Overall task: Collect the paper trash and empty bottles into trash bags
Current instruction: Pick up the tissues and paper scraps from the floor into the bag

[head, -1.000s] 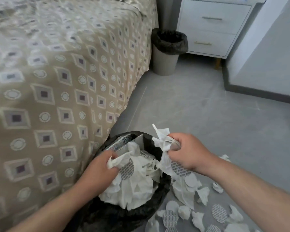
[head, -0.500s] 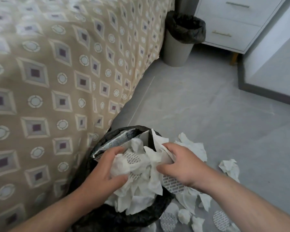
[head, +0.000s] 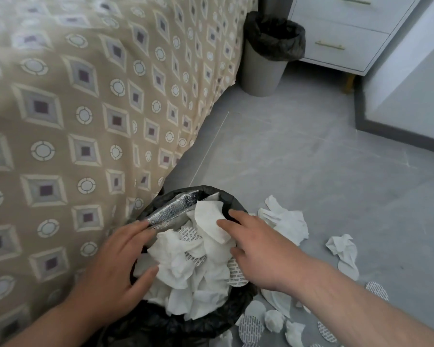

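The one black trash bag (head: 166, 326) sits low in front of me on the floor (head: 298, 151), pressed against the hanging bed cover (head: 85, 116). It is heaped past its rim with paper trash (head: 181, 266): crumpled white tissue, with three round discs printed in grey lines showing among the folds. One silver foil packet (head: 172, 212) lies slantwise against the far left rim.

Both my hands are spread over the heap, fingers straight and gripping nothing. My left hand (head: 115, 266) has its fingertips at the near end of the foil packet and its thumb against the paper. My right hand (head: 261, 251) lies flat, its fingers on a smooth white sheet at the top of the pile.

Just right of the bag, two larger tissue wads lie on the floor, one (head: 286, 221) beside my right hand and one (head: 343, 251) farther out. Smaller wads and at least three printed discs (head: 251, 326) are scattered under my right forearm.

Well apart, at the bed's far corner, stands a second bin (head: 258, 71) with a black liner, next to one white nightstand (head: 341, 28) with two drawers.
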A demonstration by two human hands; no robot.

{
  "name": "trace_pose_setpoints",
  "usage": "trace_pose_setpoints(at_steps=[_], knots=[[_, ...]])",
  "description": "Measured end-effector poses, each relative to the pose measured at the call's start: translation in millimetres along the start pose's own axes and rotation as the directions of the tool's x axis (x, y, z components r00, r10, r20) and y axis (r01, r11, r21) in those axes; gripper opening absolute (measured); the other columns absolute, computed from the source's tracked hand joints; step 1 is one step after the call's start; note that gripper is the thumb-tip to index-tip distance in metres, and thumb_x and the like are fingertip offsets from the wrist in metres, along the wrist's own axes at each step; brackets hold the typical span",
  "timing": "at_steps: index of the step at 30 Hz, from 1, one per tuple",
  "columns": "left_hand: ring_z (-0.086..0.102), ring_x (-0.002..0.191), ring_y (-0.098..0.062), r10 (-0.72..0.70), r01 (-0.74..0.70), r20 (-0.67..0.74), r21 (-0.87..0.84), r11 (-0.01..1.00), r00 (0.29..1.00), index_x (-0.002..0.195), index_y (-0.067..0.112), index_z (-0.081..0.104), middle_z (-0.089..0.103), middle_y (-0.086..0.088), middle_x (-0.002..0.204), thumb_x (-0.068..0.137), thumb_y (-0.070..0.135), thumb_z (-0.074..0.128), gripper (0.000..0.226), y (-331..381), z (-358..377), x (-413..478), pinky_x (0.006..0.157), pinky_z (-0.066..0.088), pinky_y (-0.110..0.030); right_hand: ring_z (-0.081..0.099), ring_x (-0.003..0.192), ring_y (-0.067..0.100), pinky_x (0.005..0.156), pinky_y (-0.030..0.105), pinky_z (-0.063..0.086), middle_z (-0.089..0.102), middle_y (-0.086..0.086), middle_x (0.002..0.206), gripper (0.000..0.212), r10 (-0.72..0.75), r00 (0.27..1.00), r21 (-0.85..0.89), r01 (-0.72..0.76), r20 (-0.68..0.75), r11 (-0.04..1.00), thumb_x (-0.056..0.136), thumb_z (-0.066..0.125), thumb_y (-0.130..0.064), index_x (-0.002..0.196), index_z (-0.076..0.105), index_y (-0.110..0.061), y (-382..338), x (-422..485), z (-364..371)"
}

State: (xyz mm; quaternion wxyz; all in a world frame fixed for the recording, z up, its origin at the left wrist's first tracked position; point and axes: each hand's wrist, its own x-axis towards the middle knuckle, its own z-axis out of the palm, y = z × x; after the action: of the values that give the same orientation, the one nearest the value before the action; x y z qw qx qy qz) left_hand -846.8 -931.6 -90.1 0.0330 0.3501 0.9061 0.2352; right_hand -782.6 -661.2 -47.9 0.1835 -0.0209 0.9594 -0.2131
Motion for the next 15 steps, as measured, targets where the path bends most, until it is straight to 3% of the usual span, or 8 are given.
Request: trace_pose_setpoints(at_steps=[3,5,9,12,15], knots=[[0.023,0.141,-0.022,-0.045,0.039,0.089,0.076,0.996,0.995,0.145,0.02,0.028,0.027,-0.006,0.153,0.086,0.064,0.034,0.073,-8,6,-15,0.112,0.017,-0.029,0.004,0.148,0.019,0.108,0.038,0.039,-0.004,-0.005,0.162,0.083,-0.077,0.994,-0.152,0.088,0.08,0.984,0.087,0.048,-0.001,0.15,0.011,-0.04,1,4,3],[0.012,0.146,-0.021,-0.04,0.025,0.134,0.111,0.993,0.99,0.15,0.024,0.016,0.015,-0.007,0.158,0.086,0.069,0.027,0.079,-12,11,-22,0.115,0.009,-0.026,0.006,0.148,0.023,0.105,0.043,0.042,-0.004,-0.002,0.162,0.088,-0.082,0.987,-0.222,0.112,0.141,0.969,0.085,0.051,0.003,0.151,0.008,-0.038,-2,9,8],[0.012,0.145,-0.024,-0.049,0.029,0.152,0.134,0.991,0.987,0.149,0.017,0.021,0.01,-0.009,0.159,0.085,0.072,0.024,0.084,-15,18,-22,0.114,0.007,-0.026,0.019,0.143,0.032,0.1,0.047,0.045,0.009,0.007,0.16,0.089,-0.04,0.966,-0.243,0.104,0.256,0.965,0.084,0.054,0.006,0.151,0.008,-0.029,-11,13,30],[0.016,0.143,-0.032,0.008,-0.021,0.11,0.115,0.993,0.994,0.145,0.015,0.027,0.014,-0.013,0.158,0.086,0.07,0.024,0.081,-12,20,-18,0.114,0.01,-0.035,0.021,0.141,0.035,0.101,0.049,0.044,0.011,0.01,0.158,0.084,-0.039,0.959,-0.197,0.097,0.279,0.976,0.088,0.055,-0.003,0.151,0.007,-0.031,-9,8,40],[0.015,0.145,-0.027,0.114,-0.115,0.028,0.034,0.993,0.993,0.143,0.022,0.027,0.012,-0.006,0.159,0.086,0.069,0.026,0.074,1,8,-8,0.113,0.014,-0.039,0.026,0.139,0.032,0.103,0.049,0.042,0.016,0.009,0.157,0.073,-0.111,0.975,-0.164,0.143,0.191,0.976,0.094,0.056,-0.028,0.151,0.011,-0.031,-7,-6,23]])
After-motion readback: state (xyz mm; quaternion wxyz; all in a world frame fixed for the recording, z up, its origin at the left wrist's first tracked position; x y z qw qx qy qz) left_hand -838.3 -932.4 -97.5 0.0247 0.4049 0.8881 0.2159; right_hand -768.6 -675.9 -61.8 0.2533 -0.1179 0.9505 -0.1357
